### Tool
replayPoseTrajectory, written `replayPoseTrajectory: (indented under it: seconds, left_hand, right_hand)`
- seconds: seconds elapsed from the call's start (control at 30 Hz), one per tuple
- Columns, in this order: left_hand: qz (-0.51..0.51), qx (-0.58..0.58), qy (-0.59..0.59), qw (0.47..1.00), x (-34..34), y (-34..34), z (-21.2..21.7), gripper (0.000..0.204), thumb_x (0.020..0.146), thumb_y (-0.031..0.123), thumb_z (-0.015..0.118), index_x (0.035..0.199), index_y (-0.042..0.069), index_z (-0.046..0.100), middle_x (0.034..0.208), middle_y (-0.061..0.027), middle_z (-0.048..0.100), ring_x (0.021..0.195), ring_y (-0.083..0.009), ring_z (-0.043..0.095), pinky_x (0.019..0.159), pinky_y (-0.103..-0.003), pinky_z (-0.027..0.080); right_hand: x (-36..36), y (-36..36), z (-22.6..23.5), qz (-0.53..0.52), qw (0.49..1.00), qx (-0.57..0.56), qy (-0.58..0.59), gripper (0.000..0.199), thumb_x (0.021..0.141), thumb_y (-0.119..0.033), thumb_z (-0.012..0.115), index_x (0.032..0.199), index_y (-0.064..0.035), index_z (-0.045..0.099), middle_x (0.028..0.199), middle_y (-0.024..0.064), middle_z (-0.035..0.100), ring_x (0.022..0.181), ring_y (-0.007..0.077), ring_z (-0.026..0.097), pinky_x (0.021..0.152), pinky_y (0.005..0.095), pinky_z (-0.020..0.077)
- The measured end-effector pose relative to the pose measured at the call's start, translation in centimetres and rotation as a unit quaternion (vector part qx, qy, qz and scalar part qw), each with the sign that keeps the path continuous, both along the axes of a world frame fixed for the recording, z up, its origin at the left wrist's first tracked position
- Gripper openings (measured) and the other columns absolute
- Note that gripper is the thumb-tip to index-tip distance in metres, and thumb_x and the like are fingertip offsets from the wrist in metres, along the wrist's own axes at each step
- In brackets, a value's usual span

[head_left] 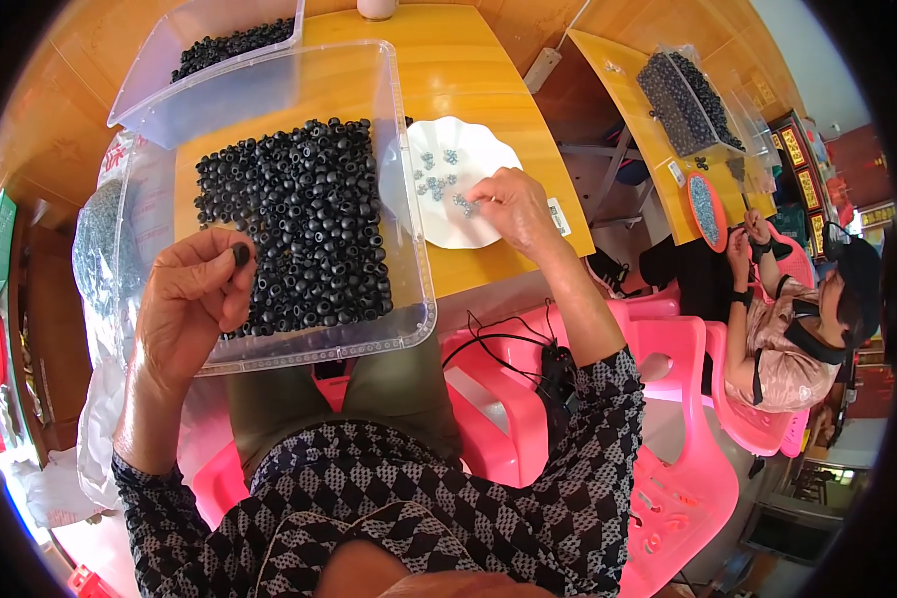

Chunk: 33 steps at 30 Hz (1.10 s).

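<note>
My left hand [191, 289] is raised over the near left corner of a clear plastic bin [417, 239], pinching one small black hollow knob [240, 255] between thumb and fingers. Many more black knobs [309, 199] of the same kind cover the bin's bottom, some showing a round opening. Right of the bin is a white plate with a wavy rim [488, 149]. Small pale blue-grey pieces [436, 187] lie on it in loose clusters. Over the plate's right side, my right hand [516, 209] has its fingertips pressed together at a few of these pieces; whether one is between them is hidden.
Behind the bin stands a second clear bin [294, 30] with black knobs. A small white label [558, 216] lies near the yellow table's [468, 60] right edge. Pink plastic chairs [688, 429] stand on my right. Farther right, a person [787, 339] works at another table beside an orange-rimmed tray [718, 234].
</note>
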<state>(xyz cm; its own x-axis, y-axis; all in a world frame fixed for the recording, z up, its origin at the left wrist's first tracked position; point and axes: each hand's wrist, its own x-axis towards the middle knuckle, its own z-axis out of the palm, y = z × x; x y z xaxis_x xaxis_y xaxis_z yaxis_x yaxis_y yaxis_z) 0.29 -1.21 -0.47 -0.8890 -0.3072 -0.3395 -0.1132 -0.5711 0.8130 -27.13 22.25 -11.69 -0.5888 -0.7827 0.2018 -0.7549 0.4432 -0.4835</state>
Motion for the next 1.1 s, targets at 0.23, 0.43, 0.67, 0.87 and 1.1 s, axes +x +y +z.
replayPoseTrajectory:
  seconds: [0.23,0.43,0.67,0.87,1.1]
  left_hand:
    - [0.002,0.002,0.0,1.0,0.1,0.0,0.0,0.016,0.084,0.011,0.057,0.092,-0.002,0.055,0.071,-0.0062,0.054,0.05,-0.0106,0.046,0.042,-0.021,0.034]
    - [-0.001,0.001,0.003,1.0,-0.1,0.1,0.0,0.016,0.084,0.01,0.056,0.092,-0.003,0.054,0.071,-0.0065,0.054,0.05,-0.0105,0.046,0.042,-0.021,0.034]
    - [0.003,-0.002,0.002,1.0,-0.3,0.2,0.0,0.017,0.083,0.011,0.057,0.092,-0.003,0.054,0.071,-0.0066,0.054,0.049,-0.0108,0.046,0.042,-0.021,0.033]
    - [0.001,-0.008,-0.003,1.0,-0.1,0.0,0.0,0.018,0.083,0.013,0.058,0.093,-0.003,0.054,0.071,-0.0061,0.053,0.05,-0.0107,0.046,0.042,-0.022,0.033]
    - [-0.007,-0.005,0.008,1.0,-0.1,-0.1,-0.1,0.018,0.083,0.013,0.058,0.092,-0.002,0.054,0.071,-0.0059,0.053,0.05,-0.0107,0.046,0.042,-0.021,0.033]
  right_hand:
    - [0.5,-0.6,-1.2,0.037,0.994,0.063,0.075,0.007,0.07,-0.006,0.059,0.073,-0.0116,0.063,0.074,0.0082,0.053,0.077,0.0271,0.051,0.066,0.0379,0.0425]
    - [1.5,-1.1,-1.1,0.005,0.991,0.035,0.127,0.005,0.073,-0.012,0.057,0.073,-0.0076,0.054,0.072,0.0082,0.053,0.074,0.0277,0.05,0.066,0.0381,0.0415]
    - [1.6,-3.8,-2.0,0.046,0.988,-0.053,0.139,0.004,0.07,-0.009,0.058,0.074,-0.0095,0.059,0.071,0.0089,0.052,0.073,0.0281,0.051,0.065,0.0372,0.0417]
    - [0.8,-4.3,-1.7,0.027,0.99,-0.064,0.12,0.007,0.068,-0.006,0.057,0.069,-0.0105,0.061,0.067,0.0082,0.053,0.07,0.0281,0.051,0.064,0.0373,0.0419]
    - [0.7,-3.4,-1.4,-0.026,0.997,-0.065,0.034,0.01,0.067,-0.006,0.06,0.075,-0.0086,0.064,0.067,0.0083,0.055,0.069,0.027,0.052,0.063,0.0371,0.0416]
